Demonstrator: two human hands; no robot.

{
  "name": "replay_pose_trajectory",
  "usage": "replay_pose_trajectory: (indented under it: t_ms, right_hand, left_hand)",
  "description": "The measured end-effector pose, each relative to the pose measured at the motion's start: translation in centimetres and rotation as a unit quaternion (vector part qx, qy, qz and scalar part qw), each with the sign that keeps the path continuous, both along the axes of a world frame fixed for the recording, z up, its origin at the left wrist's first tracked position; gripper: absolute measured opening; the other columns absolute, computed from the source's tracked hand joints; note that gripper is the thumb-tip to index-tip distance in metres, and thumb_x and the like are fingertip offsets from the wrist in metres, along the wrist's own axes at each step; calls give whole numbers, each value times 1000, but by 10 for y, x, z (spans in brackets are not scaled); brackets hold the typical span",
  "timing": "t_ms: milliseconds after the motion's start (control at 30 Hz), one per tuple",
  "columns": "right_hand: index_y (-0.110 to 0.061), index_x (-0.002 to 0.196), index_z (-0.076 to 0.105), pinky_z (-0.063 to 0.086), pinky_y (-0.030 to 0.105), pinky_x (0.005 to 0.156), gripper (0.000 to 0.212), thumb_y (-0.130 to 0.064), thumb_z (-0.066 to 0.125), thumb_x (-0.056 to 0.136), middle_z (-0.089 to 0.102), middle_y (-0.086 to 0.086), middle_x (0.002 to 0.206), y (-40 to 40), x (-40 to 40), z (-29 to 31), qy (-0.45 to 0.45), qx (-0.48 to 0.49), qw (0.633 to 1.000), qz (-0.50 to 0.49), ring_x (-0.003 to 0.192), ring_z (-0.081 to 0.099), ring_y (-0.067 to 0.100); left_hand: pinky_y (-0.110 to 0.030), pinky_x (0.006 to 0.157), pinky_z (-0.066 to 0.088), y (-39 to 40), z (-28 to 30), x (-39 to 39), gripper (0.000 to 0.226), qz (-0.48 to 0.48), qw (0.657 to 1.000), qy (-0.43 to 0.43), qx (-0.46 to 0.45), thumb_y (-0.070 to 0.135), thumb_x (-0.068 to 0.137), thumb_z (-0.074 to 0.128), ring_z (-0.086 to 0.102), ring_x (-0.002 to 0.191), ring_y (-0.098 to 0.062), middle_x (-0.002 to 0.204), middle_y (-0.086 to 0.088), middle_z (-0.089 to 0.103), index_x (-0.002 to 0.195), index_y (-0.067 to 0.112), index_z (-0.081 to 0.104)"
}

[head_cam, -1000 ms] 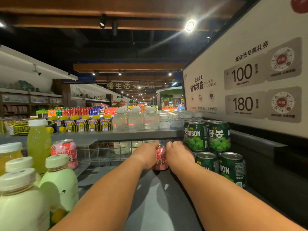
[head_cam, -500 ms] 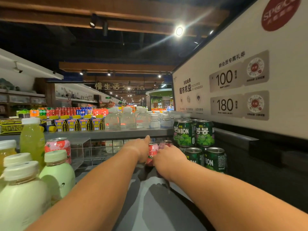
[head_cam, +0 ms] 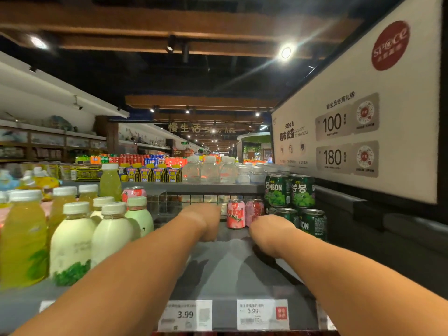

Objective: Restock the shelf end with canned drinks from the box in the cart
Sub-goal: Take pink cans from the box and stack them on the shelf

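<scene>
At the far left of the grey shelf [head_cam: 225, 275] stood yellow juice bottles [head_cam: 23, 241], then pale green bottles [head_cam: 111, 234], with one pink can [head_cam: 132, 193] behind them. The left hand [head_cam: 203, 220] hung over the shelf with its fingers bent downward, hidden from view, so I cannot tell whether it was open or closed. Just right of it, two pink cans [head_cam: 236, 214] stood upright, side by side, free of both hands. The right hand [head_cam: 268, 230] likewise showed only its back; its grip cannot be told. Beyond it stood stacked green cans [head_cam: 289, 192], against the white sign [head_cam: 351, 132].
</scene>
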State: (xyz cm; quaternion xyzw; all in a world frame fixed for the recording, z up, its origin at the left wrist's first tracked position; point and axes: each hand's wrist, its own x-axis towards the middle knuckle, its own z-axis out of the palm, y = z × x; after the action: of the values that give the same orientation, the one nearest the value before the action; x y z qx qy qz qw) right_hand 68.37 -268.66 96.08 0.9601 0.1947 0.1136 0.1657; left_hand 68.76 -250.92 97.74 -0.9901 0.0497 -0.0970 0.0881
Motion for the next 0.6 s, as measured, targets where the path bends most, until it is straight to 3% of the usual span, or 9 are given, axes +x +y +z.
replay_pose_trajectory:
  t_ms: [100, 233, 333, 400, 500, 600]
  right_hand:
    - [-5, 109, 64, 50, 38, 78, 26, -3, 54, 85, 65, 16, 112, 14, -21, 3, -18, 14, 999, 50, 102, 62, 35]
    - [-12, 92, 65, 54, 37, 78, 14, -15, 54, 85, 68, 15, 103, 56, -59, 2, -44, 99, 986, 123, 95, 64, 33]
    - [-15, 80, 57, 46, 33, 66, 9, -21, 53, 86, 67, 12, 93, 91, -101, -7, -42, 162, 971, 171, 80, 60, 29]
    - [-15, 85, 58, 42, 32, 66, 11, -23, 51, 87, 63, 11, 93, 112, -130, -16, -25, 214, 958, 188, 86, 60, 30]
    - [-12, 108, 62, 47, 37, 78, 27, -26, 50, 87, 59, 13, 110, 138, -168, -38, -7, 283, 936, 209, 105, 57, 34]
    - [-13, 116, 57, 45, 42, 89, 34, -32, 51, 89, 53, 12, 117, 162, -204, -73, -7, 338, 914, 225, 112, 49, 33]
  left_hand:
    - [-40, 95, 52, 6, -4, -33, 47, 6, 999, -45, -26, 26, 86, 63, 60, 118, -29, 129, -7, 63, 131, 17, 55]
    - [-40, 90, 53, 27, -13, -90, 43, 30, 992, -115, -38, 31, 83, 61, 62, 112, -30, 123, -6, 65, 126, 23, 59]
    - [-39, 85, 55, 49, -15, -140, 40, 62, 988, -131, -45, 32, 83, 59, 64, 107, -29, 119, -6, 67, 123, 25, 61]
    - [-38, 84, 55, 65, -14, -173, 40, 87, 985, -139, -53, 35, 81, 59, 65, 105, -28, 116, -4, 68, 121, 27, 63]
    - [-35, 88, 53, 90, -23, -221, 49, 109, 977, -150, -101, 43, 80, 63, 63, 109, -27, 119, -2, 67, 126, 25, 62]
    - [-34, 87, 52, 115, -56, -271, 45, 126, 963, -175, -163, 39, 85, 64, 64, 108, -27, 118, -4, 69, 127, 22, 62]
